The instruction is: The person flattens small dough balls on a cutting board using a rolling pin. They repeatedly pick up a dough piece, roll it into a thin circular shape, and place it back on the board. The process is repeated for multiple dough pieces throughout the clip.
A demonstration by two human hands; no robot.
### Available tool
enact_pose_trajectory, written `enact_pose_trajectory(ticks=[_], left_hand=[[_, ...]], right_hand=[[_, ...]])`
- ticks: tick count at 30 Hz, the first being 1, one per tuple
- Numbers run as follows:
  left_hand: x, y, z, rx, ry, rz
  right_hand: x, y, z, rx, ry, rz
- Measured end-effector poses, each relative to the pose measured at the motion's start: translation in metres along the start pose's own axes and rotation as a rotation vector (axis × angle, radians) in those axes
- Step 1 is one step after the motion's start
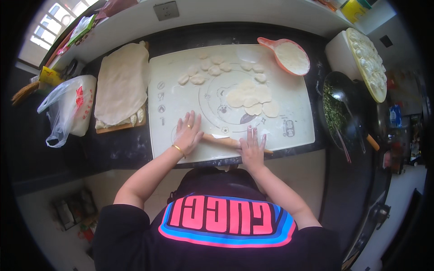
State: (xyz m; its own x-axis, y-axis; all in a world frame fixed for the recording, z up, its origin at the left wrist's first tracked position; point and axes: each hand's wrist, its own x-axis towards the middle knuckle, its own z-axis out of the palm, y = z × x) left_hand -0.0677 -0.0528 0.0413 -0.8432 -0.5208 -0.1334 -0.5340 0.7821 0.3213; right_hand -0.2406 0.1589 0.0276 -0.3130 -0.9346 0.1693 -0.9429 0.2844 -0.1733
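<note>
A wooden rolling pin (226, 141) lies across the front edge of a white silicone mat (296, 101). My left hand (189, 134) rests on its left end, fingers stretched out, a gold bangle on the wrist. Near its right end my right hand (252, 148) presses down with flat, flour-dusted fingers. A small pale piece of dough (220, 135) shows partly under the pin; the rest is hidden. Farther back on the mat is an overlapping pile of rolled dough wrappers (251, 95). Several small flattened dough pieces (214, 68) lie toward the far edge.
A pink-rimmed scoop (267, 42) of flour stands at the mat's far right corner. To the left are a cloth-covered board (122, 86) and a plastic bag (74, 108). A dark pan of chopped green filling (333, 110) with spoon and chopsticks, and a tray of dumplings (368, 63), are right.
</note>
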Motion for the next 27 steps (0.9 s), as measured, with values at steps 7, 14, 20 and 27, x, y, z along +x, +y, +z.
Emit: enact_pose_trajectory(ticks=[7,14,20,27], left_hand=[[0.056,0.036,-0.012,-0.450,-0.306,0.242],[0.063,0.039,-0.021,-0.589,-0.428,0.036],[0.060,0.027,-0.011,-0.665,-0.237,-0.211],[0.052,0.033,-0.004,-0.686,-0.189,-0.208]], right_hand=[[0.012,0.013,-0.005,-0.011,0.075,-0.038],[0.022,0.016,-0.004,0.066,0.103,-0.044],[0.031,0.010,-0.024,0.139,0.086,-0.142],[0.024,0.021,-0.019,0.132,0.006,-0.105]])
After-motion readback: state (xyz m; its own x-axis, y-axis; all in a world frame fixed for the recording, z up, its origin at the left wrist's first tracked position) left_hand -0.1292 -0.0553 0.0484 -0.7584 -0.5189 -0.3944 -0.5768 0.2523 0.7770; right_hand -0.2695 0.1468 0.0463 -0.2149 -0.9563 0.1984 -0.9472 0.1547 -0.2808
